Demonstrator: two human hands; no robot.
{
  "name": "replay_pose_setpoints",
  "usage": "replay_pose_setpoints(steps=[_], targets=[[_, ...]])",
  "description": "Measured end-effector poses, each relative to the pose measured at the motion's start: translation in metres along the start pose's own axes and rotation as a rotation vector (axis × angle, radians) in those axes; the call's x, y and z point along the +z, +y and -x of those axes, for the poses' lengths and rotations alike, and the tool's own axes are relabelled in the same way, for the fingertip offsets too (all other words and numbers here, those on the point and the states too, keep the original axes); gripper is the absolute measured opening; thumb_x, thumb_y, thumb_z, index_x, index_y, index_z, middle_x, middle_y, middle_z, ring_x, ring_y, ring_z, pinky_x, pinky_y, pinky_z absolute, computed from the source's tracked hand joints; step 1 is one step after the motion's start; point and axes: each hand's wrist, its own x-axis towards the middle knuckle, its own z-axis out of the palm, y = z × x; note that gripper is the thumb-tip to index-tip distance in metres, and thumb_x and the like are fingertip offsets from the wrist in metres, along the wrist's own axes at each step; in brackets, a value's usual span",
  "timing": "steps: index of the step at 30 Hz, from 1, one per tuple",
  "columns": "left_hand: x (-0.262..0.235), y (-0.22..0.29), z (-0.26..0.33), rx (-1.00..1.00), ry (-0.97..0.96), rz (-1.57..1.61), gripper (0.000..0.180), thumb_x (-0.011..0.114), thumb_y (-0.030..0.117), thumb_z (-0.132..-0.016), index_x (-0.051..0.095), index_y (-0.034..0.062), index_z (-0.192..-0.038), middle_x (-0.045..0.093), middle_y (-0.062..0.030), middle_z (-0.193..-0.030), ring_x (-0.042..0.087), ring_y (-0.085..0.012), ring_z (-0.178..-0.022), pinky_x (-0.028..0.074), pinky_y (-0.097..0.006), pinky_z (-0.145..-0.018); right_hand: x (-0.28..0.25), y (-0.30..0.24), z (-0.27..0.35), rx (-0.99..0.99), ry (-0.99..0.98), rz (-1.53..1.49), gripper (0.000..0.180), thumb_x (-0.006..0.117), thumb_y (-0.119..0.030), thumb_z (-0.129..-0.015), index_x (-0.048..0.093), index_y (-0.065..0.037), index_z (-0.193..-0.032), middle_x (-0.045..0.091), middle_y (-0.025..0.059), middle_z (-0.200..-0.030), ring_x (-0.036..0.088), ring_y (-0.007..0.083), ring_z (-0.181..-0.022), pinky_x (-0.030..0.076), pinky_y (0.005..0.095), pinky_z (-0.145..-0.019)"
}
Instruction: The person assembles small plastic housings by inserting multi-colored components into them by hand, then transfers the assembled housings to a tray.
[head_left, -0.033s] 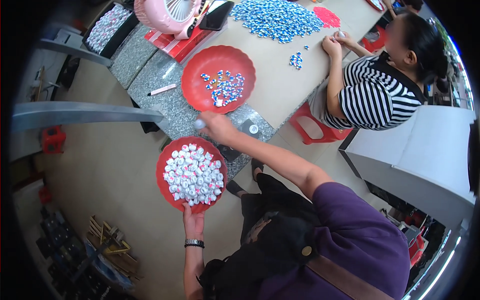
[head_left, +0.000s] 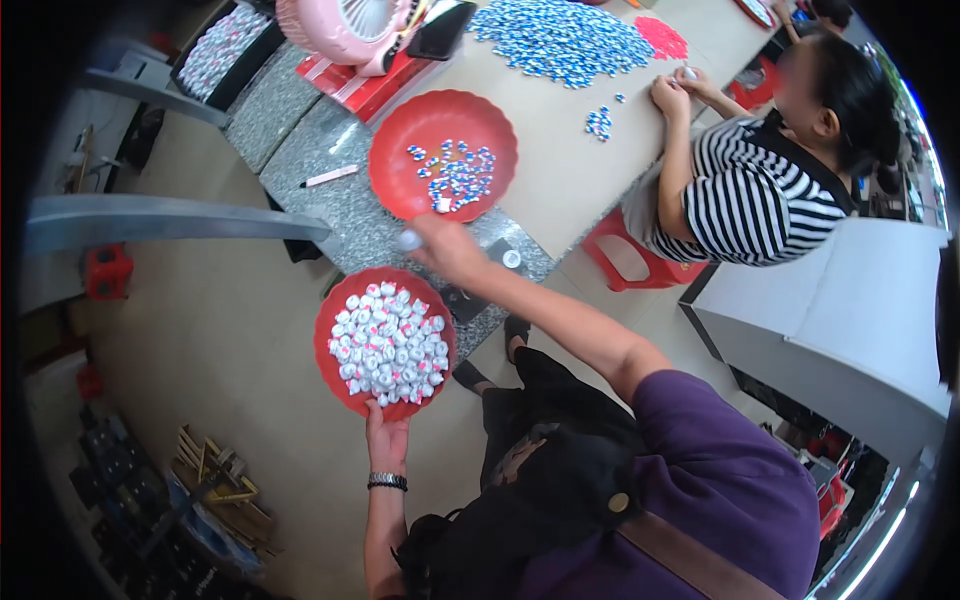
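Note:
My left hand grips the near rim of a red scalloped bowl, held in front of the table's corner. The bowl is heaped with small white rounded pieces that carry pink marks. Beyond it, my right hand is closed, pinching a small white piece above the granite edge. Just past that hand, a larger red scalloped bowl stands on the table. Small blue-and-white pieces lie in it, with one white block among them.
A person in a striped top sits at the right with a white piece in hand. Blue-and-white pieces and pink pieces are piled at the back. A pink fan, phone and marker pen lie left. Metal bars cross the left.
The whole view has shifted slightly. Both hands keep their holds, the left on the bowl and the right on the small white piece.

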Motion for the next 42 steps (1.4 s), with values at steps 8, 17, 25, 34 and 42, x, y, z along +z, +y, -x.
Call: replay_pose_setpoints(steps=[8, 17, 25, 34, 42], targets=[[0.022, 0.014, -0.050, -0.036, -0.054, 0.045, 0.060, 0.050, 0.039, -0.095, 0.030, 0.0068, -0.142, 0.039, -0.0096, -0.144, 0.040, -0.0290, -0.130, 0.036, -0.047, -0.108, -0.107, 0.033, -0.062, 0.120, 0.244, 0.116, 0.031, 0.074, -0.012, -0.073, 0.062, -0.004, -0.100, 0.064, 0.0158, -0.084, 0.064, 0.0300, -0.074, 0.051, 0.0382, -0.067], [0.039, 0.023, -0.074, -0.019, -0.017, 0.037, 0.061, 0.050, 0.042, -0.095, 0.031, 0.0070, -0.141, 0.039, -0.0090, -0.143, 0.043, -0.0291, -0.129, 0.039, -0.050, -0.104, -0.136, 0.059, -0.113, 0.277, 0.232, 0.174, 0.033, 0.074, -0.016, -0.072, 0.064, -0.004, -0.101, 0.067, 0.0166, -0.093, 0.065, 0.0336, -0.085, 0.051, 0.0404, -0.075], [0.059, 0.024, -0.084, -0.016, 0.119, -0.023, 0.064, 0.050, 0.047, -0.093, 0.033, 0.0077, -0.140, 0.041, -0.0084, -0.142, 0.045, -0.0282, -0.127, 0.043, -0.049, -0.102, -0.062, 0.017, -0.144, -0.006, 0.003, 0.040, 0.033, 0.074, -0.018, -0.073, 0.060, -0.004, -0.100, 0.065, 0.0166, -0.092, 0.064, 0.0355, -0.083, 0.049, 0.0442, -0.072], [0.072, 0.039, -0.098, 0.024, 0.243, -0.163, 0.061, 0.048, 0.048, -0.095, 0.031, 0.0087, -0.139, 0.045, -0.0060, -0.138, 0.050, -0.0248, -0.122, 0.045, -0.046, -0.097, 0.040, 0.014, -0.211, 0.024, -0.195, 0.242, 0.027, 0.066, -0.015, -0.074, 0.059, -0.005, -0.099, 0.066, 0.0186, -0.093, 0.065, 0.0382, -0.086, 0.052, 0.0496, -0.074], [0.077, 0.027, -0.091, 0.019, 0.281, -0.182, 0.068, 0.048, 0.056, -0.092, 0.033, 0.0068, -0.137, 0.046, -0.0083, -0.137, 0.051, -0.0261, -0.121, 0.045, -0.047, -0.097, 0.077, 0.030, -0.226, 0.130, -0.243, 0.441, 0.022, 0.059, -0.007, -0.076, 0.061, 0.000, -0.097, 0.067, 0.0228, -0.092, 0.067, 0.0374, -0.089, 0.054, 0.0470, -0.078]])
